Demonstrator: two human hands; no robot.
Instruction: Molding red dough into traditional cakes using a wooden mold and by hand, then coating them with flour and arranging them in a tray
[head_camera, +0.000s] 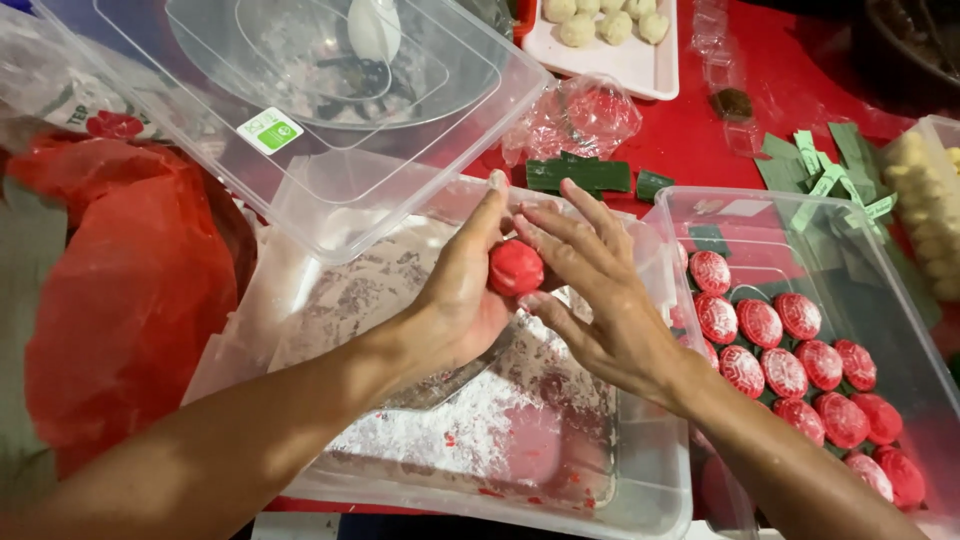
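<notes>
A red table (700, 140) carries everything, with a red plastic bag (130, 300) bunched at the near left. Across the top left sits a large clear plastic tub (400, 190) with a clear bowl (300, 60) inside it. Below it lies a clear floured container (520, 420), white powder spread over its bottom. To the right, another clear container (900, 330) holds rows of pressed red cakes (790, 370) on green leaf. Cut green leaf strips (820, 170) lie beyond it, and a white tray (640, 65) of pale dough balls (600, 20) stands at the top edge. Over the floured container, the left hand (455, 300) cups a red dough ball (516, 267) in its curled fingers, while the right hand (600, 300), fingers spread flat, presses against the ball's other side; how firmly it presses is hard to judge.
</notes>
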